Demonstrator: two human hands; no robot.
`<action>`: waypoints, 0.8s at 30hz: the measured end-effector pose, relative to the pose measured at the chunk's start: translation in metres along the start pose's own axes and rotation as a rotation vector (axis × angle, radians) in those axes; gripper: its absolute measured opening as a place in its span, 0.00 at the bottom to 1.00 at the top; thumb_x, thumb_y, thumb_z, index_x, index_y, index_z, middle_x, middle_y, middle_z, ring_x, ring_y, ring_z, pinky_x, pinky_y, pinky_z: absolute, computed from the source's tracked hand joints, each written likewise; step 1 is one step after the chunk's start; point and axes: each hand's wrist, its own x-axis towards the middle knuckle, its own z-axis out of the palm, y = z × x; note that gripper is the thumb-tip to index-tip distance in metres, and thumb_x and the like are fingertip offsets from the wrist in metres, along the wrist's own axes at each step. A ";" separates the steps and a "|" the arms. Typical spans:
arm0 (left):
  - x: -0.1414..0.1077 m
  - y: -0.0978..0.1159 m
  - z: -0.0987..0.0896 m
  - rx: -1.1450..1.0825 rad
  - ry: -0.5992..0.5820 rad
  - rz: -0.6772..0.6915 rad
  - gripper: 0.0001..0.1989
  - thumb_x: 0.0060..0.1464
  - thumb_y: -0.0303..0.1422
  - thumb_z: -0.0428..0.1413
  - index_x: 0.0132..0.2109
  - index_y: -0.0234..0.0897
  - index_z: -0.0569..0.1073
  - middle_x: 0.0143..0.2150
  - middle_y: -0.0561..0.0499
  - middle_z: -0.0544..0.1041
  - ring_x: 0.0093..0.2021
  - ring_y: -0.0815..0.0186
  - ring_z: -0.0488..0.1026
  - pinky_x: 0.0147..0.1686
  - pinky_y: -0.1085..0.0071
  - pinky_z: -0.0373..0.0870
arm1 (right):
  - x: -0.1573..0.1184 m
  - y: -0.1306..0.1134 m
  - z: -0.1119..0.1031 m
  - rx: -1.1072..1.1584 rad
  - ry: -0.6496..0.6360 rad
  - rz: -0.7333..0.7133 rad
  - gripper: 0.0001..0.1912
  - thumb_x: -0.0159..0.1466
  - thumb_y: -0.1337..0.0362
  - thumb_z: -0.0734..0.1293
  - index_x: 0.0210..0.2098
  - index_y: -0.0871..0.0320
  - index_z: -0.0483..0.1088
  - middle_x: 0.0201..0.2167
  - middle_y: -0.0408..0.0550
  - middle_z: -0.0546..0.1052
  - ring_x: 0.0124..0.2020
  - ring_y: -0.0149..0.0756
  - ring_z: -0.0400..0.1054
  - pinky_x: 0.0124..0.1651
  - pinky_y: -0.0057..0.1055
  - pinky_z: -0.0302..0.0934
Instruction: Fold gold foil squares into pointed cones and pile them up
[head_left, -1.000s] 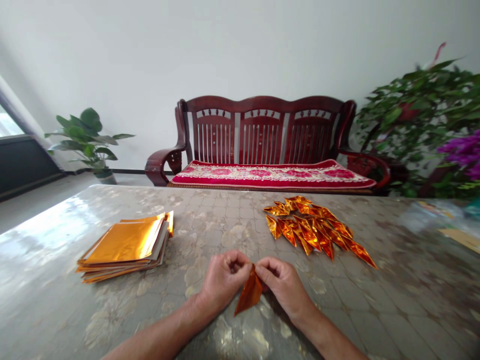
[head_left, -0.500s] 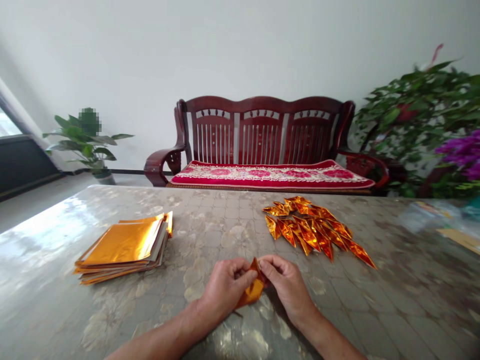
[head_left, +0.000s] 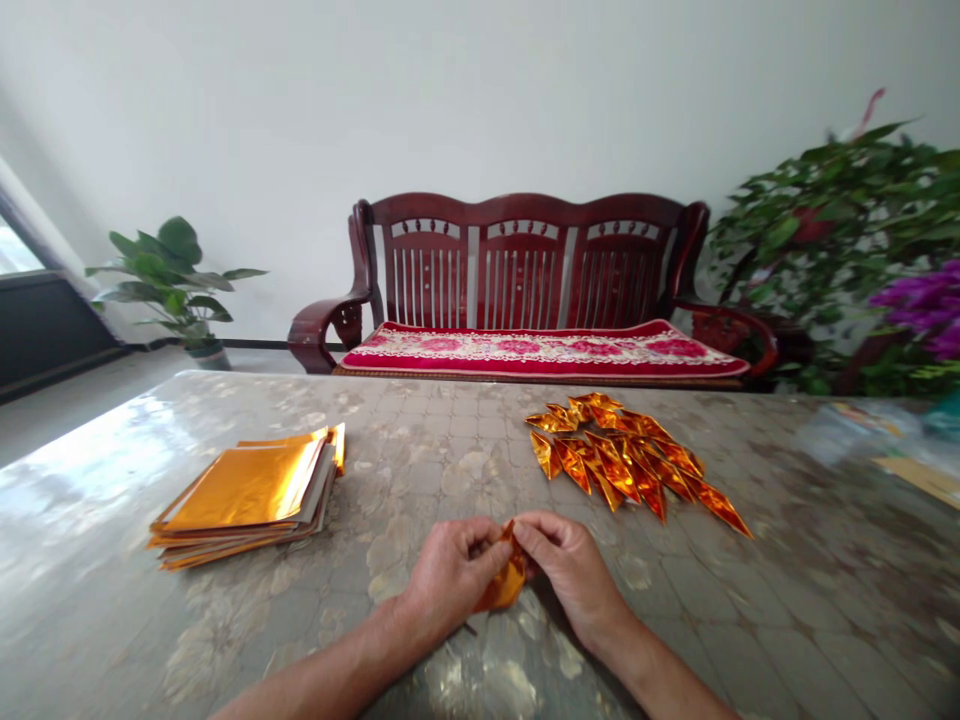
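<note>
Between my two hands is a partly folded sheet of gold foil paper (head_left: 504, 590), low over the near middle of the table. My left hand (head_left: 456, 565) is closed on its left side, thumb pressed on the foil. From the right, my right hand (head_left: 571, 562) pinches the upper tip between thumb and fingers. The fingers cover part of the folds. To the left lies a stack of flat gold foil paper sheets (head_left: 240, 490). Beyond my right hand sits a pile of folded, pointed gold foil pieces (head_left: 622, 455).
The table (head_left: 420, 440) has a patterned, glossy cover. At its right edge lie a clear plastic bag (head_left: 859, 430) and a tan flat piece (head_left: 922, 482). Behind stands a dark red wooden bench (head_left: 517, 270), with potted plants (head_left: 180, 280) to the left and leafy plants (head_left: 847, 230) right.
My right hand has shifted slightly left, and its fingertips now cover more of the foil's upper tip. My left hand keeps its grip almost unmoved. The stack and pile are unchanged.
</note>
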 end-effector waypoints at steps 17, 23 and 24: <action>0.004 -0.001 -0.009 -0.278 -0.040 -0.142 0.28 0.59 0.51 0.48 0.41 0.29 0.80 0.21 0.50 0.75 0.19 0.70 0.67 0.22 0.76 0.63 | 0.015 0.004 -0.015 -0.077 0.479 -0.083 0.19 0.51 0.48 0.73 0.30 0.59 0.79 0.22 0.45 0.77 0.23 0.35 0.67 0.24 0.28 0.59; 0.002 -0.008 -0.002 -0.379 -0.020 -0.034 0.20 0.54 0.44 0.58 0.44 0.31 0.80 0.26 0.50 0.79 0.21 0.71 0.70 0.27 0.75 0.68 | 0.015 0.009 -0.020 -0.062 0.519 -0.081 0.20 0.51 0.47 0.74 0.31 0.59 0.79 0.23 0.46 0.78 0.24 0.36 0.69 0.22 0.27 0.59; 0.002 -0.009 -0.002 -0.378 -0.013 -0.002 0.18 0.53 0.42 0.59 0.43 0.32 0.81 0.28 0.49 0.80 0.23 0.71 0.71 0.29 0.75 0.70 | 0.015 0.010 -0.020 -0.059 0.522 -0.086 0.21 0.51 0.47 0.74 0.31 0.59 0.79 0.23 0.46 0.78 0.24 0.36 0.69 0.22 0.27 0.59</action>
